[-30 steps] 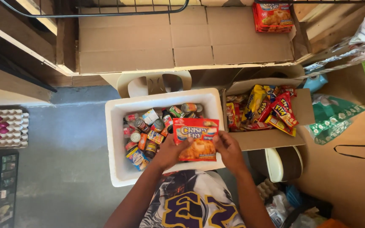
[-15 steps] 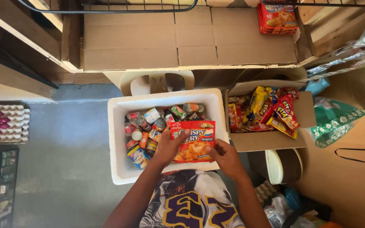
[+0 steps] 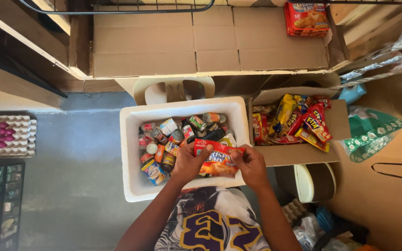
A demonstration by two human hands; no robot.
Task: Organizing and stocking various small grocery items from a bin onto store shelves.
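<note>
Egg tray [image 3: 6,135]: set on the floor at far left, pink eggs in one corner.
White foam box [image 3: 131,153]: cans and tins are held inside.
Left hand [image 3: 190,161]: fingers closed on the left end of the red snack packet [image 3: 217,159], forearm raised from below.
Red snack packet: held flat over the box's near right corner.
Right hand [image 3: 251,163]: clamped on the packet's right end.
Cardboard box [image 3: 298,154]: filled with bright snack packs.
</note>
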